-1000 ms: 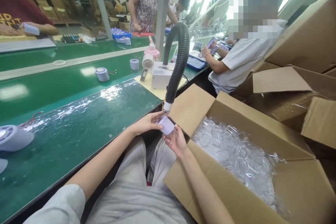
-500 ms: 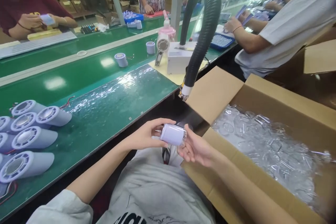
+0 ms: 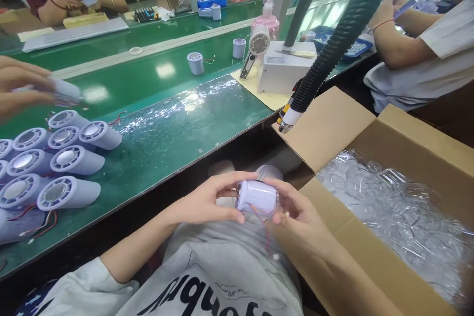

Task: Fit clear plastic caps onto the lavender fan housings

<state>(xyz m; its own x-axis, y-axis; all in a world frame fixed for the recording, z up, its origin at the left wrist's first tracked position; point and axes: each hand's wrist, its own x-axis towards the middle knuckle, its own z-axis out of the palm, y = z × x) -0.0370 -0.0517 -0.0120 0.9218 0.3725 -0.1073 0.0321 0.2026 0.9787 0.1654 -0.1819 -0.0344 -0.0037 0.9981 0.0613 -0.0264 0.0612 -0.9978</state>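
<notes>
A lilac cylinder (image 3: 258, 198) lies sideways between my two hands above my lap, a clear plastic cover around its right part. My left hand (image 3: 218, 198) grips its left end, thumb below and fingers above. My right hand (image 3: 296, 205) is closed round the right end. Thin red wires with a small white connector dangle beneath it. Several similar lilac cylinders (image 3: 77, 158) stand tilted on the green table (image 3: 166, 143) at the left.
An open carton (image 3: 333, 207) of clear plastic covers (image 3: 392, 212) stands at the right. A black hose (image 3: 344, 34) hangs over its corner. A white box (image 3: 283, 71) and pink-white fan (image 3: 259, 42) stand behind. At the left edge, another person's hand (image 3: 22, 84) holds a cylinder.
The cylinder has turned, showing its wires, and my right hand has closed round its end. Another person's hands have come in at the left with a cylinder. The view has shifted.
</notes>
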